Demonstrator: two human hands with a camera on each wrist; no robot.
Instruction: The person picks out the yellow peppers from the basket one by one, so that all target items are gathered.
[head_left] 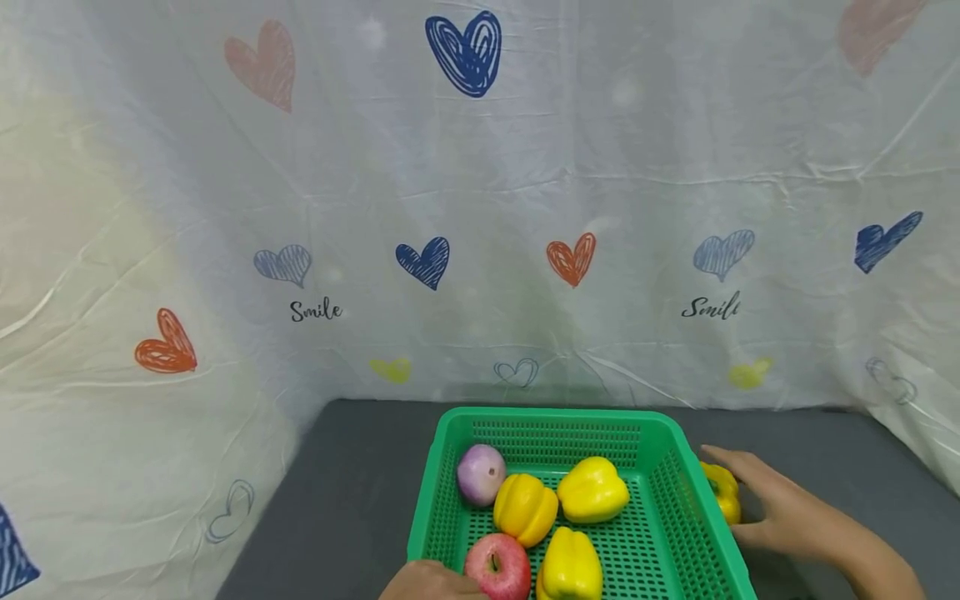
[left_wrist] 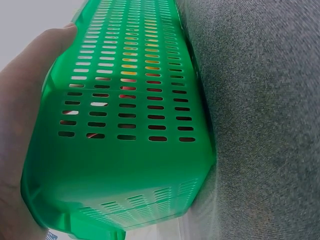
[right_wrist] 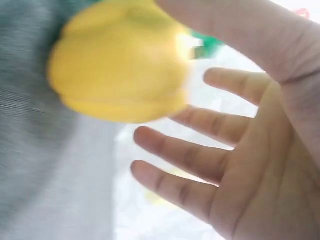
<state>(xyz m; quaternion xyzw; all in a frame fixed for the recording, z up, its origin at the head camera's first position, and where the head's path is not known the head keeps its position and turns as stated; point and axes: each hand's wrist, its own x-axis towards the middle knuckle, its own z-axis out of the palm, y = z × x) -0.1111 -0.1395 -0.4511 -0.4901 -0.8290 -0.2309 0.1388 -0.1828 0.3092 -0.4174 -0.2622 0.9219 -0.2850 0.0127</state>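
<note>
A green slotted plastic basket [head_left: 562, 412] holds a purple onion [head_left: 480, 473], a red apple [head_left: 498, 567] and three yellow bell peppers, one of them near the right [head_left: 592, 490]. My left hand [head_left: 429, 582] grips the basket's near left rim; in the left wrist view its thumb lies along the edge, the other fingers hidden. Outside the right wall, another yellow bell pepper [head_left: 724, 493] rests on the grey surface. Around it my right hand [head_left: 787, 508] is spread, thumb on the near side. The right wrist view shows these fingers [right_wrist: 185, 155] extended and apart beside the pepper [right_wrist: 120, 65].
Grey cloth [head_left: 337, 483] covers the table on both sides of the basket. Behind and to the left hangs a pale curtain [head_left: 487, 167] printed with hearts and "Smile"; it meets the table's back edge close behind the basket.
</note>
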